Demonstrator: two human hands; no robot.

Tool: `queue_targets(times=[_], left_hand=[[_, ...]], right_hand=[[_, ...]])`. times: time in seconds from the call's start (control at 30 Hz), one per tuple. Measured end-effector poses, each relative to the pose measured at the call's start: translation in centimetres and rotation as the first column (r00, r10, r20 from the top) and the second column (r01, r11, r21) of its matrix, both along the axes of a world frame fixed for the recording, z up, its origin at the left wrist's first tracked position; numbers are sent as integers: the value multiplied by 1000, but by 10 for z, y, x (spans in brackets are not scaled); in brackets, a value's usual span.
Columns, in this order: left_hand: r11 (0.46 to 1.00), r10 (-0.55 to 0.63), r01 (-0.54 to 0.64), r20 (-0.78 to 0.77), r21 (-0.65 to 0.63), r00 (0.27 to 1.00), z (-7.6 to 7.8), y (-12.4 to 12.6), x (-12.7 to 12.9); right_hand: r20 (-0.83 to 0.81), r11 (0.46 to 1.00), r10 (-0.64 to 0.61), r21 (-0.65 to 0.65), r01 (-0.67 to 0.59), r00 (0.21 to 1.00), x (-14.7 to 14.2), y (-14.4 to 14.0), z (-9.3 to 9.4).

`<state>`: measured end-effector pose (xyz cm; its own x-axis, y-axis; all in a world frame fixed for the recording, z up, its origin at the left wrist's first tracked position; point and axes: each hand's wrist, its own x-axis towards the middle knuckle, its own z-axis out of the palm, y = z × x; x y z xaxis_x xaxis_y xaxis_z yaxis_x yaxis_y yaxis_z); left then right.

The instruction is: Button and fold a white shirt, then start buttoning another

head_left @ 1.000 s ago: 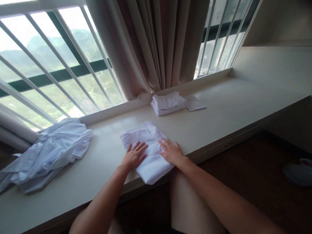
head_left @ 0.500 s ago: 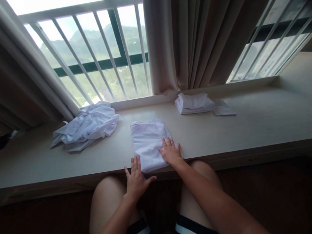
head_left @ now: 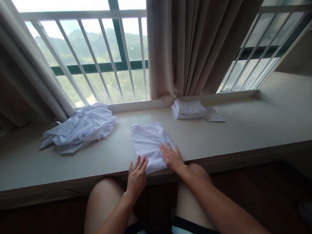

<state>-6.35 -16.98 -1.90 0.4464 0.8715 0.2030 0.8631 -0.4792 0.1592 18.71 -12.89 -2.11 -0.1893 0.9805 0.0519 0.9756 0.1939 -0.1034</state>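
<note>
A folded white garment (head_left: 149, 145) lies on the sill's (head_left: 250, 129) near edge. The right hand (head_left: 171, 158) presses flat on it, fingers spread; the left hand (head_left: 136, 176) touches its near-left corner, open, gripping nothing.

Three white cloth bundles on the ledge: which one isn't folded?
The crumpled white garment at the left, below the window bars. The folded cloth under the right hand and the folded stack by the curtain are both neat, flat rectangles.

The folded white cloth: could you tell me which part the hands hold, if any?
Neither grips it: the right hand lies flat on the folded white cloth's near right corner, and the left hand touches its near edge.
</note>
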Motion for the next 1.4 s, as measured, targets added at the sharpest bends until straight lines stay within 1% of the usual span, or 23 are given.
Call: queue_targets(times=[0.07,0.13,0.23,0.3,0.37,0.43,0.5,0.57,0.67,0.73,0.97,1.07,1.17,1.27,1.33,1.4], left_hand=[[998,-40,39,-25,-39,999,3,1,-4],[995,-56,53,-44,-83,997,7,1,-7],[988,-67,55,-79,-145,995,16,-1,-7],[985,-61,44,-94,-167,994,25,1,-5],[985,-52,37,-90,-169,995,34,4,0],[984,-66,52,-78,-168,995,39,9,4],[979,-100,85,-73,-184,992,37,14,8],[975,-120,104,-69,-197,990,30,17,9],[981,-105,95,-50,-166,993,17,17,9],[986,-93,87,-41,-140,995,11,16,7],[991,-69,63,-52,-122,996,8,15,-3],[991,-74,69,-40,-114,996,7,14,-4],[990,-76,72,-26,-124,997,7,13,-3],[988,-70,63,-46,-144,996,10,11,0],[987,-59,47,-69,-155,996,16,8,1],[984,-58,44,-79,-171,995,25,7,3]], right_hand=[[14,999,-44,-2,44,999,9,-2,-3],[22,999,-48,1,48,999,15,-2,-3],[25,999,-34,-3,34,999,16,-1,5],[7,998,-54,28,54,999,12,1,15],[-45,986,-147,76,151,988,8,4,25],[-108,948,-300,73,309,948,7,8,34],[-136,896,-441,-13,444,887,12,12,38],[-143,856,-515,-140,498,845,20,17,36],[-188,831,-535,-293,473,823,32,21,30],[-224,833,-526,-329,445,820,38,24,27],[-294,849,-516,-297,436,805,53,32,31],[-301,841,-534,-282,461,790,59,33,29],[-290,825,-562,-269,497,775,61,32,24],[-264,822,-563,-269,501,783,60,25,19],[-238,823,-559,-278,496,794,61,18,17],[-212,818,-560,-294,494,801,64,13,18]])
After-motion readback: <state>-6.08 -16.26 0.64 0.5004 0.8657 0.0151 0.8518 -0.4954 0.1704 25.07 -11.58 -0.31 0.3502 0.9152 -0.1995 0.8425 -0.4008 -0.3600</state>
